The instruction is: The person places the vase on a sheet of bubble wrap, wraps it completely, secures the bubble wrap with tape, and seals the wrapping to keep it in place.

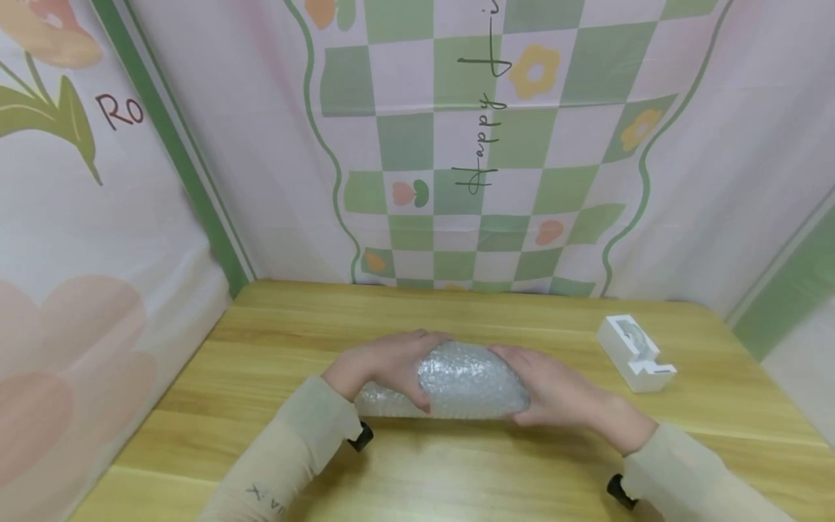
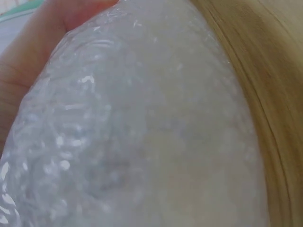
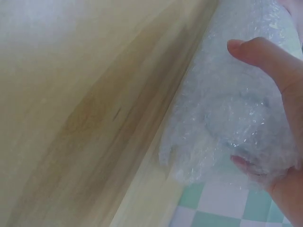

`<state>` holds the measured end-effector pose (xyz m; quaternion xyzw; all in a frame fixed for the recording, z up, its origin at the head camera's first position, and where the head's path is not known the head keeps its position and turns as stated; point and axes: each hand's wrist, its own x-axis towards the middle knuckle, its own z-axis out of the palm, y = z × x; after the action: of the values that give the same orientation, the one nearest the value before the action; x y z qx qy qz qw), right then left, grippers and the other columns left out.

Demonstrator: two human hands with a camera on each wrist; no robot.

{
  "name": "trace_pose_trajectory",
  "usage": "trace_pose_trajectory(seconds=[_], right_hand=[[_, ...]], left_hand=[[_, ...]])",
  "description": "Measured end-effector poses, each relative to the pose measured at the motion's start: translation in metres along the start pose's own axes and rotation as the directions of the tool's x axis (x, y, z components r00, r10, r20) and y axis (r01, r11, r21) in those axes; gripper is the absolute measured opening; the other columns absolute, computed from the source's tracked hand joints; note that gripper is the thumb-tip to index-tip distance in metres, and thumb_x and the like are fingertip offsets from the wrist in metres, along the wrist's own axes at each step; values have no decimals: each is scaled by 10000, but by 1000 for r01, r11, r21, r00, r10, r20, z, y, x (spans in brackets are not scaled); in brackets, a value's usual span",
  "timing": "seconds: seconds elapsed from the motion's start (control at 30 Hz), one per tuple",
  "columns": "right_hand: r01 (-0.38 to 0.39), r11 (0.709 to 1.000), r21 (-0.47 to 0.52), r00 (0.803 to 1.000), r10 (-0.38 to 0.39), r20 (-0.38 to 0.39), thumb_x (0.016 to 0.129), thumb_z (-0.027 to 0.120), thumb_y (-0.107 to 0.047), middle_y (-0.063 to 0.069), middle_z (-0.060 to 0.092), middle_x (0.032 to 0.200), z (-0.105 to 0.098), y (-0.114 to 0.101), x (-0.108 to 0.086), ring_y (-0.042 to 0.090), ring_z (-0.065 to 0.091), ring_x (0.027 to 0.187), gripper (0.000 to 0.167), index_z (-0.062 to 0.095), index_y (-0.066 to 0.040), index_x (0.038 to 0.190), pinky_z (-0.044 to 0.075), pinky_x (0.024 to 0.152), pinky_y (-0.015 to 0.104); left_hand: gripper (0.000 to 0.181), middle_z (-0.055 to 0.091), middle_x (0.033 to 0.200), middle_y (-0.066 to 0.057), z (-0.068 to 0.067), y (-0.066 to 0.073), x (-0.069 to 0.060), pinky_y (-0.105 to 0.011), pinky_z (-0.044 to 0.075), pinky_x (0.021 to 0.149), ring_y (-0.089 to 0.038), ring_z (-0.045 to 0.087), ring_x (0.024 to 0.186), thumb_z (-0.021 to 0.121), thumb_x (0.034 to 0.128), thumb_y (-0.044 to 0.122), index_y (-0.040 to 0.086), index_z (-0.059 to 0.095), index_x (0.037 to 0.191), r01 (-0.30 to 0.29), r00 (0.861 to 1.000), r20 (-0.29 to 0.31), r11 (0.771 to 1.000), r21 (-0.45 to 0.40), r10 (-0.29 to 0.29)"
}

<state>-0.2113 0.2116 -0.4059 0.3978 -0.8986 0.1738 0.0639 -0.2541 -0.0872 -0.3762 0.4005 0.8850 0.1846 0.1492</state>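
Observation:
A thick roll of clear bubble wrap (image 1: 472,380) lies crosswise near the middle of the wooden table, its surface shiny and crinkled. Whether anything is inside cannot be told. My left hand (image 1: 394,366) grips it left of centre, thumb over the near side and fingers over the top. At the right end, my right hand (image 1: 551,388) holds it from the side, with fingers above and thumb low. The bubble wrap (image 2: 142,123) fills most of the left wrist view. In the right wrist view, a thumb and fingers curl around the rounded end of the wrap (image 3: 232,118).
A white tape dispenser (image 1: 636,353) with a clear tape roll stands to the right on the wooden table (image 1: 293,312). Behind the table hangs a checkered green and white cloth (image 1: 457,138). Another printed cloth (image 1: 98,239) borders the left side.

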Motion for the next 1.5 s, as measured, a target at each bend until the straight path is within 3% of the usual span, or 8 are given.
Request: trace_pose_trajectory(seconds=[0.4, 0.73, 0.97, 1.23, 1.5], right_hand=[[-15, 999, 38, 999, 13, 44, 633, 923, -258, 160, 611, 1356, -4, -1, -2, 356, 604, 1201, 1004, 457, 57, 1465, 514, 994, 576], [-24, 996, 80, 996, 17, 91, 648, 926, -258, 190, 598, 1373, -7, 0, 0, 377, 603, 1205, 1015, 439, 76, 1473, 518, 987, 581], [-36, 995, 98, 994, 26, 108, 648, 926, -245, 195, 598, 1371, -8, 1, 1, 369, 609, 1193, 1016, 434, 78, 1476, 528, 976, 569], [-55, 990, 133, 992, 39, 119, 650, 924, -247, 182, 604, 1364, -7, 5, 1, 344, 619, 1170, 1021, 429, 81, 1480, 541, 961, 552], [-39, 987, 158, 992, 19, 125, 664, 929, -270, 157, 610, 1365, -9, 6, 3, 319, 623, 1167, 1013, 437, 78, 1478, 543, 966, 536]], left_hand=[[1150, 496, 1482, -40, -3, -1, 1, -363, 446, 1078, -171, 510, 1285, 962, 668, 275, 101, 305, 1596, -16, 998, 64, 998, -64, 21], [1198, 408, 1582, -49, -5, 5, -2, -414, 407, 1132, -222, 446, 1390, 973, 674, 324, 161, 261, 1623, 64, 994, 95, 996, -57, -59], [1170, 422, 1554, -32, -6, 7, -7, -444, 414, 1123, -230, 466, 1359, 944, 685, 471, 192, 293, 1616, 34, 998, 50, 995, 95, -39], [1114, 405, 1579, -80, -1, 19, -10, -467, 365, 1166, -272, 434, 1407, 902, 740, 475, 151, 287, 1611, 2, 1000, -9, 958, 286, 1], [1279, 367, 1605, -121, 6, 17, -9, -514, 377, 1152, -295, 389, 1446, 879, 617, 647, 127, 271, 1615, -5, 998, -51, 918, 397, 27]])
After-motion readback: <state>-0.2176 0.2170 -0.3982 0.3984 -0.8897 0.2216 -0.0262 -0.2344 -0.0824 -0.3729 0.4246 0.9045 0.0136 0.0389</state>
